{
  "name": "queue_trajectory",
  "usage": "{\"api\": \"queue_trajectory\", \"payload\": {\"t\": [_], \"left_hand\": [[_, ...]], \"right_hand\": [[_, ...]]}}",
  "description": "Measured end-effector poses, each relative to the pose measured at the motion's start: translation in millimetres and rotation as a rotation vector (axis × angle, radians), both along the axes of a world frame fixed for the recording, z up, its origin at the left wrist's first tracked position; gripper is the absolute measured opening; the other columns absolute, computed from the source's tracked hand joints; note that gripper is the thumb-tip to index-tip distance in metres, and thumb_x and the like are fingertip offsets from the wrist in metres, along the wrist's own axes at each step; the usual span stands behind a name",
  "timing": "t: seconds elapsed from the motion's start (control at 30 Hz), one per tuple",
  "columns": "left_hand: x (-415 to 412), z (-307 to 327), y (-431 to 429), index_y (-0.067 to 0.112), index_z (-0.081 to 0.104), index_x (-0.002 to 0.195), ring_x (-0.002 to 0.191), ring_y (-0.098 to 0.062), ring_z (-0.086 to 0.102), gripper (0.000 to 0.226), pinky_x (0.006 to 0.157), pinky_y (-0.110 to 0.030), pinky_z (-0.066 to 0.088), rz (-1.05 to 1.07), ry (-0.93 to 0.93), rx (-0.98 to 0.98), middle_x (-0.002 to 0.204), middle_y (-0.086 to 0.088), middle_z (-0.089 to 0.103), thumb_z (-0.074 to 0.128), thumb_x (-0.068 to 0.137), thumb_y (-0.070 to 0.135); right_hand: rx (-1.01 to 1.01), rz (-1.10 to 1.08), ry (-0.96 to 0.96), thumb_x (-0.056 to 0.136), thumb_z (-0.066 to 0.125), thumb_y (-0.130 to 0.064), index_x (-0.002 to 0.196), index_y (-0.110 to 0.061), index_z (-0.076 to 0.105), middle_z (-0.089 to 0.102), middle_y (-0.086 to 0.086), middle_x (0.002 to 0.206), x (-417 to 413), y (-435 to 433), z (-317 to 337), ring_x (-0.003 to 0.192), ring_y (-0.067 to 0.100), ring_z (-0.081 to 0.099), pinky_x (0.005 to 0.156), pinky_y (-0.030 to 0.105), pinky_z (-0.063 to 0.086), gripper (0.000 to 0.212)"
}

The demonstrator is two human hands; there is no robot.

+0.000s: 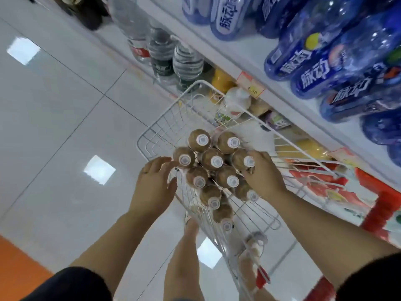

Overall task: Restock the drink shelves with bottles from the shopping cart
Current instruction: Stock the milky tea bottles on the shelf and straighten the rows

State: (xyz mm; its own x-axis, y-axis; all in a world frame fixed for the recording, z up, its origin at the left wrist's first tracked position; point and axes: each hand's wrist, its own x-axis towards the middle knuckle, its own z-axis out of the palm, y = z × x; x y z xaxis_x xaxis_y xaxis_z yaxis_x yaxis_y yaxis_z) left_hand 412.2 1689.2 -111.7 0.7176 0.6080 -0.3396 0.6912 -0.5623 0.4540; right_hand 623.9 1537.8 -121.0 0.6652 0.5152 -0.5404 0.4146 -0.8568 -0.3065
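Note:
A white wire shopping cart (165,124) stands below me beside the drink shelves (256,61). In it stand several brown bottles (211,159) with white caps, packed close together. My left hand (154,181) hovers at the cart's left rim, fingers straight, fingertips next to the leftmost bottle (184,157). My right hand (261,174) curls round the rightmost bottle (240,158) of the cluster from the right side.
Blue bottles (325,57) lie stacked on the upper shelf at right. Large clear water bottles (171,55) stand on the lower shelf ahead. A price tag (251,84) hangs on the shelf edge. Grey floor tiles (65,127) spread to the left. My legs show below.

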Motion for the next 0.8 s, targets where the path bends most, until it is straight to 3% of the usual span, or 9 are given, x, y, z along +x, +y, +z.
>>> {"api": "queue_trajectory", "payload": {"t": [0.13,0.2,0.27,0.37,0.43,0.5,0.6,0.7,0.8], "left_hand": [[0.7,-21.9,-0.5,0.016,0.064,0.11,0.112,-0.035,0.051,0.036,0.096,-0.043,0.038,-0.039,-0.032,0.064,0.116,-0.006,0.062,0.068,0.076,0.009],[2.9,-26.0,-0.7,0.018,0.064,0.11,0.111,-0.036,0.051,0.034,0.101,-0.047,0.034,-0.052,-0.026,0.094,0.115,-0.004,0.063,0.065,0.076,0.013],[6.8,-23.4,-0.6,0.02,0.064,0.109,0.115,-0.036,0.051,0.033,0.107,-0.057,0.021,-0.035,0.014,0.127,0.116,-0.002,0.063,0.066,0.077,0.015],[18.8,-11.0,1.3,0.021,0.064,0.107,0.118,-0.032,0.052,0.032,0.109,-0.062,0.005,-0.049,-0.017,0.191,0.115,-0.002,0.064,0.068,0.076,0.015],[34.3,-2.8,5.4,0.021,0.063,0.107,0.116,-0.03,0.053,0.027,0.109,-0.062,0.009,-0.086,-0.111,0.197,0.112,-0.001,0.064,0.063,0.08,0.016],[55.7,0.3,9.1,0.021,0.063,0.108,0.11,-0.028,0.056,0.027,0.108,-0.061,0.023,-0.136,-0.18,0.115,0.111,0.0,0.064,0.059,0.083,0.017],[94.9,1.7,6.7,0.026,0.056,0.12,0.105,-0.029,0.059,0.036,0.088,-0.052,0.047,-0.265,-0.148,-0.089,0.12,0.0,0.058,0.048,0.084,0.024],[135.3,-4.3,-2.1,0.028,0.038,0.137,0.124,-0.027,0.043,0.05,0.086,-0.04,0.046,-0.395,0.014,-0.14,0.139,0.002,0.04,0.05,0.089,0.026],[165.3,-13.0,-11.1,0.032,0.026,0.143,0.129,-0.028,0.035,0.064,0.095,-0.045,0.041,-0.55,0.147,-0.079,0.145,0.0,0.029,0.057,0.087,0.031]], "right_hand": [[-0.046,0.054,-0.103,0.086,0.059,-0.019,0.123,-0.01,0.052,0.05,0.016,0.121,5.8,14.8,-30.7,0.109,0.038,0.05,0.086,0.043,0.044,0.039],[-0.082,0.095,-0.151,0.084,0.059,-0.016,0.118,-0.009,0.055,0.048,0.016,0.12,10.0,17.0,-38.5,0.106,0.039,0.05,0.083,0.041,0.043,0.036],[-0.101,0.152,-0.188,0.083,0.061,-0.019,0.114,-0.009,0.056,0.048,0.014,0.117,12.8,15.9,-40.1,0.101,0.037,0.052,0.076,0.038,0.043,0.033],[-0.013,0.12,-0.139,0.08,0.066,-0.024,0.097,-0.013,0.063,0.052,0.007,0.103,16.1,11.6,-35.2,0.085,0.034,0.058,0.065,0.034,0.041,0.021],[0.074,0.034,-0.099,0.075,0.072,-0.026,0.085,-0.015,0.067,0.053,0.003,0.094,17.7,9.0,-23.5,0.076,0.03,0.06,0.064,0.034,0.046,0.016],[0.167,-0.047,-0.097,0.069,0.077,-0.022,0.078,-0.015,0.069,0.055,0.001,0.087,20.1,3.9,-4.8,0.074,0.026,0.06,0.065,0.033,0.047,0.014],[0.325,-0.153,-0.11,0.064,0.077,-0.013,0.072,-0.013,0.067,0.058,0.004,0.082,22.8,-8.1,35.7,0.074,0.02,0.057,0.069,0.025,0.044,0.013],[0.414,-0.223,-0.114,0.063,0.072,-0.017,0.069,-0.014,0.064,0.056,-0.003,0.077,24.9,-20.3,73.1,0.071,0.008,0.053,0.063,0.006,0.036,0.01],[0.451,-0.27,-0.111,0.063,0.07,-0.024,0.067,-0.016,0.062,0.055,-0.008,0.074,27.0,-30.3,97.1,0.074,0.003,0.054,0.062,0.002,0.035,0.011]]}}
